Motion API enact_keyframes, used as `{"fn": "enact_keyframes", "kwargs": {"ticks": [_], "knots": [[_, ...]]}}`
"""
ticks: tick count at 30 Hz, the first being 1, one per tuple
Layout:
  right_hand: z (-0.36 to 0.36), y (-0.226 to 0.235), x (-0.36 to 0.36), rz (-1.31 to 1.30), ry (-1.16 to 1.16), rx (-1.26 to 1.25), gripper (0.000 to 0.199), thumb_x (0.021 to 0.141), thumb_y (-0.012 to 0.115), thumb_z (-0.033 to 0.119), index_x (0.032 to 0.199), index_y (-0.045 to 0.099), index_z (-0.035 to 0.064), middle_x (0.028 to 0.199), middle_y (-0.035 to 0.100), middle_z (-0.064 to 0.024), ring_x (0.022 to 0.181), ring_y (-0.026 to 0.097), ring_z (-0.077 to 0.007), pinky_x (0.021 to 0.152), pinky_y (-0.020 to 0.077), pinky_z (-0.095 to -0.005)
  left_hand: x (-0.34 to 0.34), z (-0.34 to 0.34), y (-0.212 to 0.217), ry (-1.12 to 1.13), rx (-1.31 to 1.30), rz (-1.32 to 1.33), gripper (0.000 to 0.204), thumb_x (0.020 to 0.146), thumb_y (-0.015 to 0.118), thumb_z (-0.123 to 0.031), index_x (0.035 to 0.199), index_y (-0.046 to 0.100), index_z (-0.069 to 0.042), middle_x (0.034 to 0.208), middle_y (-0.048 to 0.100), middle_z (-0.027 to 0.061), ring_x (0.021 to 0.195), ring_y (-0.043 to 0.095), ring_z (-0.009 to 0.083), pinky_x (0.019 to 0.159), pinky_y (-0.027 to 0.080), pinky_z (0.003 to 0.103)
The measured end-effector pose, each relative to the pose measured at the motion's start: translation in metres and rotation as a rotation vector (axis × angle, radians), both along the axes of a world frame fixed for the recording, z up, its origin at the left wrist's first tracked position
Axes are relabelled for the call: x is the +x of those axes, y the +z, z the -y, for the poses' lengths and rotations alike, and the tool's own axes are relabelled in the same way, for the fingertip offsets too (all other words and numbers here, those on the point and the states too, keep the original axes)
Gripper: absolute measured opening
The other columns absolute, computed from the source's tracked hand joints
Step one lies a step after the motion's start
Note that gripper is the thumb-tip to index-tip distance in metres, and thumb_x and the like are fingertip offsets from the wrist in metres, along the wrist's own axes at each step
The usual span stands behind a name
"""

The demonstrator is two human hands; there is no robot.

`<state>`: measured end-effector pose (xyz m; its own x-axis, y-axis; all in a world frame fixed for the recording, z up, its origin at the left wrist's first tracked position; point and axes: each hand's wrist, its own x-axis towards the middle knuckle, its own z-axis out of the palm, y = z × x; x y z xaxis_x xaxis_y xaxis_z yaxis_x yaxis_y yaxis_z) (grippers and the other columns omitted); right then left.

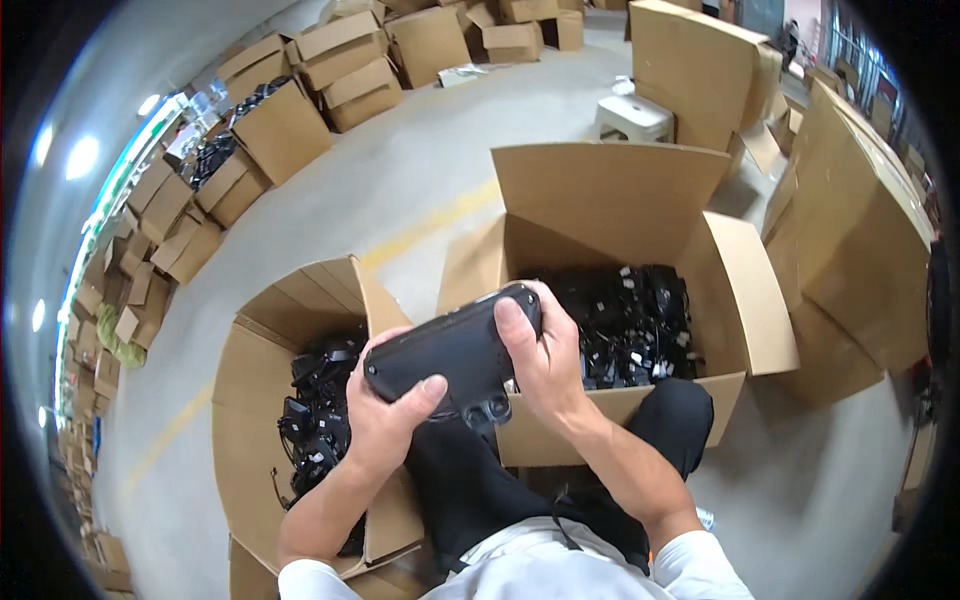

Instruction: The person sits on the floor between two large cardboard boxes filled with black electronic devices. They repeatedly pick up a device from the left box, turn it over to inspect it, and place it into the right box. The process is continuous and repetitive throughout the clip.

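Note:
Both of my hands hold up a black device [440, 358] between two open cartons. It has a wide, rounded body, and two round, lens-like parts stick out at its lower edge. My left hand [388, 415] grips its left end, thumb lying on the near face. Around the right end closes my right hand [545, 362], its thumb pressed near the top corner. Below and left stands a cardboard box [250, 400] with black devices and cables [318, 425] piled inside. Behind my right hand, another open box [615, 180] holds many black units with wires [630, 325].
My knee [680, 410] touches the right box's near side. Tall cartons [850, 240] stand at the right, and a white plastic stool [635, 118] is behind the box. Rows of cartons [280, 130] line the far left. A yellow line [430, 225] crosses the grey floor.

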<state>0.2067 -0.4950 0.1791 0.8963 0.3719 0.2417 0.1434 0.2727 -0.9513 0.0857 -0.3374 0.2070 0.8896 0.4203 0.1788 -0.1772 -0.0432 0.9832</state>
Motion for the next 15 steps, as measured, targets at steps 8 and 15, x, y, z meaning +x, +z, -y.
{"fn": "enact_keyframes", "kwargs": {"ticks": [8,15], "knots": [[0.053,0.022,0.033,0.089,0.291,0.179,0.058,0.086,0.086,0.025,0.124,0.053,-0.0038,0.107,0.066,-0.008,0.092,0.065,-0.0117,0.078,0.0575,-0.0263,0.036,0.019,0.029,-0.095,0.005,0.058,0.07,0.077,0.091,-0.02,0.131,0.056,0.007,0.12,0.068,0.0142,0.107,0.066,0.0208,0.098,0.053,0.036],[0.093,0.044,0.091,0.29,0.308,-0.165,0.065,0.079,0.092,0.032,0.121,0.058,-0.0047,0.091,0.069,-0.0093,0.085,0.069,-0.0147,0.073,0.0572,-0.0283,0.083,0.022,0.058,-0.248,0.401,0.109,0.064,0.077,0.088,-0.016,0.129,0.059,0.006,0.116,0.07,0.0121,0.105,0.067,0.0177,0.095,0.054,0.032]]}}
